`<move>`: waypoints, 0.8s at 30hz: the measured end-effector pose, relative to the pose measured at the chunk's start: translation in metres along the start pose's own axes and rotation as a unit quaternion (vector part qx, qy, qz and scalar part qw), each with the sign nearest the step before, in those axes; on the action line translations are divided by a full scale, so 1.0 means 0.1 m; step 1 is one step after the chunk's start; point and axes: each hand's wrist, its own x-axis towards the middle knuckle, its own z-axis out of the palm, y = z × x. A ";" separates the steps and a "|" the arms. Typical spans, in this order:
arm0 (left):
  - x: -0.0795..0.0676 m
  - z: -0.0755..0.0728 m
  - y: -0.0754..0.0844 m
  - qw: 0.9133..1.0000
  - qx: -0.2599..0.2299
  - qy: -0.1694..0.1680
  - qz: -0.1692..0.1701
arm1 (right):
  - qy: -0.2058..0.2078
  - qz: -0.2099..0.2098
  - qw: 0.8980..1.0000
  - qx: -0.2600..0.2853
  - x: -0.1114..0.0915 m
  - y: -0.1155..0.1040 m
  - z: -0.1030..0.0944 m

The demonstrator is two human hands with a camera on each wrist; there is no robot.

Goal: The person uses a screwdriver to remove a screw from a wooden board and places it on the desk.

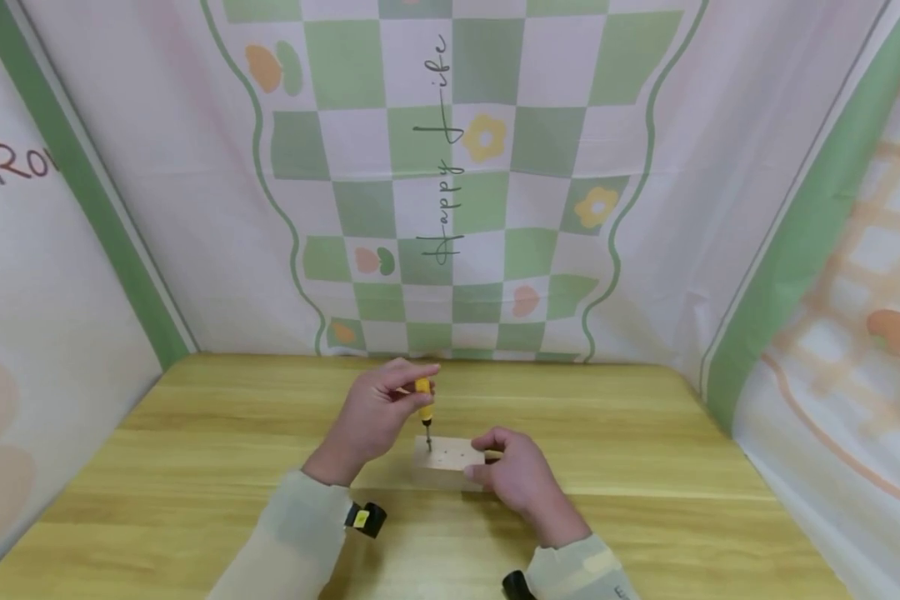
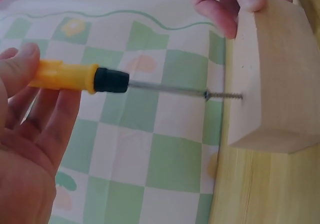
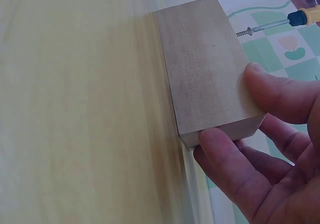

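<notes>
One pale wooden block [image 1: 448,477], on a wood-grain table [image 1: 630,442], right end gripped by the right hand [image 1: 523,473]; top face bears small dark spots. One metal screw [image 2: 225,95], standing at that face's left end, thread mostly exposed, seating depth unclear. One yellow-handled screwdriver [image 2: 111,80], tip at the screw's head, handle pinched in the left hand [image 1: 375,412].
</notes>
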 end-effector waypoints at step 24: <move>-0.01 -0.03 0.05 0.999 0.046 0.011 0.001 | -0.002 -0.002 1.000 0.004 0.01 0.03 0.01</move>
